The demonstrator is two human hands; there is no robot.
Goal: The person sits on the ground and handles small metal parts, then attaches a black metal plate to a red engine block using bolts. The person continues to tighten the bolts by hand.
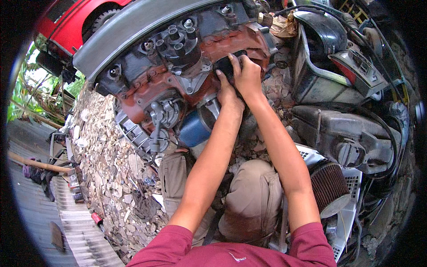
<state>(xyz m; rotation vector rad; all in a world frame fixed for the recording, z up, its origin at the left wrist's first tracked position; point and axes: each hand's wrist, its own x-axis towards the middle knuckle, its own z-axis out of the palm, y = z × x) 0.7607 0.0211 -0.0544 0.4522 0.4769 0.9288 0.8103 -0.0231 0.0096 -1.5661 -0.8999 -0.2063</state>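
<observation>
An engine with rust-red [135,109] and black parts fills the upper middle, crowned by bolts and black fittings [178,40]. My left hand [227,91] reaches onto its red side, thumb and fingers closed on a black part [224,66] there. Beside it on the right, my right hand [247,75] grips the same part, index finger raised at its top edge; the part's shape is mostly hidden. Below my left hand sit a blue cylinder [190,129] and a grey metal mechanism [160,115] on the engine.
Gravel [109,178] surrounds my knees. At the right lie dark plastic housings [342,138], black hoses, a white crate [351,191] and a pleated filter [327,187]. Corrugated sheeting [66,213] runs along the left. A red vehicle [71,22] stands at the top left.
</observation>
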